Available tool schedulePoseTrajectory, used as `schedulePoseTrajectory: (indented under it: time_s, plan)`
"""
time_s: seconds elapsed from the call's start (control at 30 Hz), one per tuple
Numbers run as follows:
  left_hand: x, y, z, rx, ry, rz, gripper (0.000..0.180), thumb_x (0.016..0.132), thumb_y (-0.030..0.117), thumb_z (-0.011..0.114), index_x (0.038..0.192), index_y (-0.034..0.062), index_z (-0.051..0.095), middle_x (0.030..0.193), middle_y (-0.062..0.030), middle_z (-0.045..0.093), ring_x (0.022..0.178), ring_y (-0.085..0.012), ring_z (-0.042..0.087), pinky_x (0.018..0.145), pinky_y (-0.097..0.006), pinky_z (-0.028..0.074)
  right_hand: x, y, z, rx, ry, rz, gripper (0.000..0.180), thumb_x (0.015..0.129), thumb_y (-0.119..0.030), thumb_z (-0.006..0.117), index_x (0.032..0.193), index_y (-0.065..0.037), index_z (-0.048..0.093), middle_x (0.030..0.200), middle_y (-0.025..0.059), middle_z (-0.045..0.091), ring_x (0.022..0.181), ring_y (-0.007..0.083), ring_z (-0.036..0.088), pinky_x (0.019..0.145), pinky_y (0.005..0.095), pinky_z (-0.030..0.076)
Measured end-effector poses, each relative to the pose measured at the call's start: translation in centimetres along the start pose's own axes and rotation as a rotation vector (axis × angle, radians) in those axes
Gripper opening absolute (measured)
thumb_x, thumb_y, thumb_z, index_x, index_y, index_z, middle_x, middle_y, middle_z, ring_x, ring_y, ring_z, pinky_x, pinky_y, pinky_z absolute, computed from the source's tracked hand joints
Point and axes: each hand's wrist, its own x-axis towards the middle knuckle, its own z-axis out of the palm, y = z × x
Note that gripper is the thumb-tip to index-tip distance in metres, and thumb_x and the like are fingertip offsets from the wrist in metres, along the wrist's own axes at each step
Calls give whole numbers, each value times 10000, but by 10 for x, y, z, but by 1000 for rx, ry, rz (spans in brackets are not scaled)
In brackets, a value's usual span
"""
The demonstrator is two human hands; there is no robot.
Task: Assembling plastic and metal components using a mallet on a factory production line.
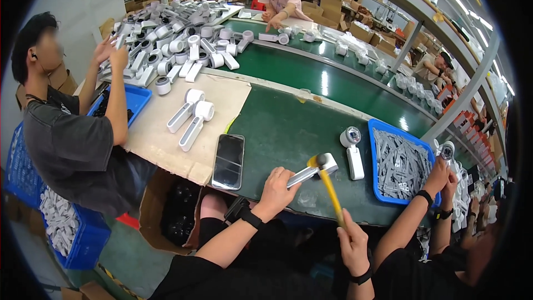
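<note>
My left hand (276, 189) grips the handle of a white hand-held fan part (317, 168) that lies on the green table (288, 128). My right hand (352, 244) holds the yellow handle of a small mallet (328, 186), whose head rests on the round head of that fan part. Another white fan part (352, 150) lies just to the right on the green surface. A black phone (229, 161) lies face up to the left of my left hand.
A blue tray (397, 133) of grey flat pieces sits at the right, with another person's hands (441, 178) beside it. On the left a person in a dark shirt (72, 139) works at a cardboard sheet (216, 100) with two fan parts (191, 116). A large heap of white parts (172, 39) lies behind.
</note>
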Motion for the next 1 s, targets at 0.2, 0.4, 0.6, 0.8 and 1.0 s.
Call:
schedulePoseTrajectory:
  time_s: [0.2, 0.4, 0.6, 0.8, 1.0]
  plan:
    - [-1, -2, -1, 15, 12, 24, 224, 772, 125, 775, 927, 21, 651, 875, -127, 595, 847, -335, 592, 752, -440, 469, -2, 3, 5, -52, -101, 14, 466, 907, 0, 607, 1367, 16, 538, 853, 182, 629, 732, 257, 615, 714, 318, 486]
    - [-5, 2, -7, 130, 35, 33, 253, 758, 226, 799, 922, 65, 692, 846, -54, 607, 875, -258, 585, 796, -379, 400, -4, 4, 10, -65, -121, -27, 462, 909, -5, 611, 1364, 20, 535, 825, 184, 599, 710, 255, 598, 706, 309, 482]
    - [-11, -3, -6, 150, 31, -68, 245, 721, 271, 824, 868, 101, 726, 801, -17, 597, 908, -235, 568, 790, -378, 387, -11, -7, 7, 141, -26, -57, 486, 910, -12, 614, 1383, 22, 509, 809, 189, 574, 701, 270, 592, 691, 320, 478]
    - [-10, -3, -7, 173, -6, -142, 257, 710, 292, 825, 877, 118, 734, 794, -6, 597, 925, -232, 556, 787, -382, 384, -3, -5, 5, -4, -95, -113, 500, 907, 16, 584, 1400, 24, 502, 835, 101, 630, 722, 174, 582, 688, 310, 483]
    - [-8, 1, -7, 161, 28, -101, 202, 715, 261, 804, 845, 128, 725, 781, 0, 597, 906, -234, 559, 773, -389, 387, -4, -11, 7, -88, -251, -4, 480, 912, -8, 599, 1384, 19, 513, 954, 216, 660, 857, 333, 659, 794, 368, 503]
